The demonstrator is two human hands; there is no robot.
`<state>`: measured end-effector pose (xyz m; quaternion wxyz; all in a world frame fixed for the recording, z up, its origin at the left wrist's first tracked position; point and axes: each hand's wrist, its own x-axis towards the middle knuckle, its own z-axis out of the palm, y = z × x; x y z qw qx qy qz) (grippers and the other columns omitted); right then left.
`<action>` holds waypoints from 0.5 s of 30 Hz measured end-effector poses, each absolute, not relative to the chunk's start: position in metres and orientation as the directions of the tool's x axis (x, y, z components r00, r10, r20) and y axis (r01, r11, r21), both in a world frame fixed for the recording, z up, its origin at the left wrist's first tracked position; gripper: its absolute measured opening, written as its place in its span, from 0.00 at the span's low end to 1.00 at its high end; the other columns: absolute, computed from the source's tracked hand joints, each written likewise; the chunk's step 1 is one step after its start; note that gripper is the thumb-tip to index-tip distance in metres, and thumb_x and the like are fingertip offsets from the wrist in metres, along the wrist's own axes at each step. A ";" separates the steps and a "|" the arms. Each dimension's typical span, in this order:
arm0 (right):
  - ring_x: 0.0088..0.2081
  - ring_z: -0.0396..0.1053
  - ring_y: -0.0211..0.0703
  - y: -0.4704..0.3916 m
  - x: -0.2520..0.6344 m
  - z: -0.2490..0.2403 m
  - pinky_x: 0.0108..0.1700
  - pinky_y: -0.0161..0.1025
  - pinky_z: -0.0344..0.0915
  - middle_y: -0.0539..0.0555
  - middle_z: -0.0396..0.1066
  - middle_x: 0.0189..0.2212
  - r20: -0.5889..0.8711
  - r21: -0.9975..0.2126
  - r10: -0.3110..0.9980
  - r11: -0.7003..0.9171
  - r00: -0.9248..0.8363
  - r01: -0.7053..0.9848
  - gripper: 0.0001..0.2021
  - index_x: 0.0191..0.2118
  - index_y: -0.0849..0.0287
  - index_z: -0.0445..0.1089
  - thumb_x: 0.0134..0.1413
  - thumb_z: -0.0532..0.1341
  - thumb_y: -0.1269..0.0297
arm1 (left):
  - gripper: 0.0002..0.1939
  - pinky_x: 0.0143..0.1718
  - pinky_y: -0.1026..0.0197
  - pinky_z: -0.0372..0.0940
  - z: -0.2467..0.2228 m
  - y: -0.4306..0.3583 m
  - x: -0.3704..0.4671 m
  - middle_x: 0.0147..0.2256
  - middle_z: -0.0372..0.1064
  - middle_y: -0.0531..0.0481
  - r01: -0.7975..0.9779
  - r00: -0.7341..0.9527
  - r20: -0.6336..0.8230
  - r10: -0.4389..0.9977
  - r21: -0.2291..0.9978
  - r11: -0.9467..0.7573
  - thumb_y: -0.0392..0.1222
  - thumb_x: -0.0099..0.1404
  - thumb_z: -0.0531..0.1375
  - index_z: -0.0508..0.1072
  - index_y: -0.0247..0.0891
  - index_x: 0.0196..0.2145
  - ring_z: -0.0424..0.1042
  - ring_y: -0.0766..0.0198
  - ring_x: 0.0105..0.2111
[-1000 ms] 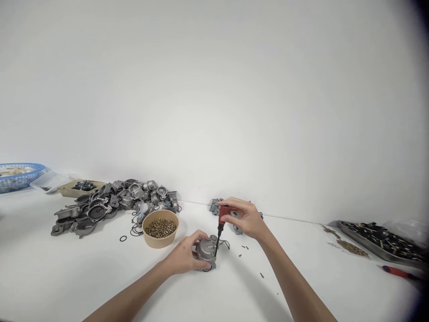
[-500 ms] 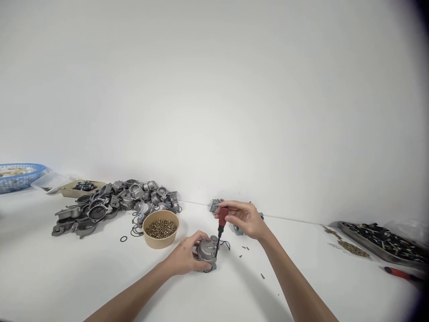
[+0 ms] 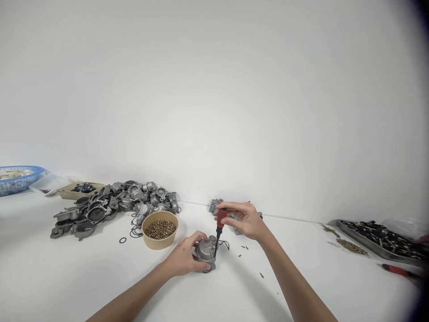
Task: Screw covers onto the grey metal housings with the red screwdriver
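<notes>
My left hand (image 3: pixel 184 255) is wrapped round a grey metal carburetor (image 3: pixel 205 251) with a domed cover, steadying it on the white table. Thumb and fingers grip it from the left side. My right hand (image 3: pixel 244 219) pinches the red handle of a screwdriver (image 3: pixel 221 218) near its top. The screwdriver stands almost upright, slightly tilted, with its tip at the right edge of the carburetor's cover. Whatever screw lies under the tip is too small to make out. A thin black loop (image 3: pixel 225 243) sticks out behind the carburetor.
A tan bowl (image 3: pixel 147 241) of brass-coloured screws stands left of the carburetor, before a heap of grey metal parts (image 3: pixel 97 213). Loose screws (image 3: pixel 262 275) lie to the right. Farther right are a metal tray (image 3: pixel 362 248) of dark parts and another red-handled tool (image 3: pixel 395 269).
Both hands keep their grip, and the screwdriver stays at the same spot on the cover. The whole view has shifted very slightly.
</notes>
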<state>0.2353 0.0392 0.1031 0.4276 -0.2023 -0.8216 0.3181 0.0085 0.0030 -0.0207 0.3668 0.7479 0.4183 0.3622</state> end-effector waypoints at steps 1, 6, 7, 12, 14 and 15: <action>0.40 0.78 0.52 0.040 0.235 0.103 0.46 0.52 0.75 0.55 0.79 0.35 0.572 -0.700 0.606 0.712 -0.553 0.057 0.12 0.46 0.56 0.75 0.55 0.67 0.66 | 0.32 0.39 0.61 0.67 -0.018 0.002 0.007 0.47 0.69 0.48 0.374 0.403 0.229 0.886 0.842 -0.388 0.49 0.49 0.71 0.66 0.44 0.51 0.69 0.55 0.46; 0.40 0.77 0.52 0.044 0.236 0.101 0.46 0.52 0.75 0.57 0.77 0.38 0.580 -0.712 0.606 0.702 -0.545 0.024 0.13 0.49 0.56 0.74 0.58 0.64 0.64 | 0.36 0.36 0.63 0.66 0.000 0.000 -0.012 0.51 0.68 0.50 0.446 0.526 0.216 0.823 0.754 -0.483 0.53 0.46 0.72 0.66 0.49 0.52 0.70 0.54 0.46; 0.41 0.77 0.52 0.044 0.236 0.101 0.46 0.52 0.75 0.58 0.77 0.39 0.580 -0.715 0.604 0.699 -0.547 0.015 0.13 0.49 0.56 0.74 0.59 0.64 0.64 | 0.36 0.37 0.63 0.66 0.003 0.000 -0.016 0.52 0.68 0.51 0.454 0.541 0.222 0.811 0.735 -0.504 0.53 0.46 0.72 0.66 0.50 0.52 0.70 0.54 0.46; 0.40 0.76 0.51 0.045 0.236 0.098 0.46 0.54 0.74 0.59 0.77 0.40 0.595 -0.708 0.583 0.705 -0.553 -0.019 0.14 0.50 0.56 0.73 0.60 0.62 0.61 | 0.34 0.39 0.60 0.66 0.006 0.002 -0.024 0.55 0.64 0.51 0.460 0.557 0.277 0.782 0.681 -0.569 0.52 0.49 0.71 0.65 0.51 0.53 0.72 0.60 0.38; 0.37 0.76 0.49 0.047 0.235 0.098 0.46 0.54 0.74 0.58 0.77 0.39 0.608 -0.708 0.581 0.705 -0.541 -0.040 0.14 0.51 0.56 0.73 0.60 0.62 0.61 | 0.32 0.38 0.60 0.66 0.005 0.002 -0.022 0.56 0.63 0.50 0.440 0.557 0.298 0.776 0.686 -0.579 0.50 0.50 0.71 0.66 0.50 0.51 0.72 0.62 0.36; 0.37 0.76 0.48 0.048 0.234 0.097 0.46 0.53 0.74 0.58 0.76 0.39 0.621 -0.708 0.584 0.704 -0.522 -0.055 0.14 0.51 0.56 0.73 0.60 0.63 0.60 | 0.31 0.37 0.61 0.66 0.004 0.002 -0.021 0.56 0.63 0.50 0.429 0.554 0.304 0.775 0.693 -0.579 0.50 0.50 0.71 0.66 0.49 0.51 0.72 0.62 0.36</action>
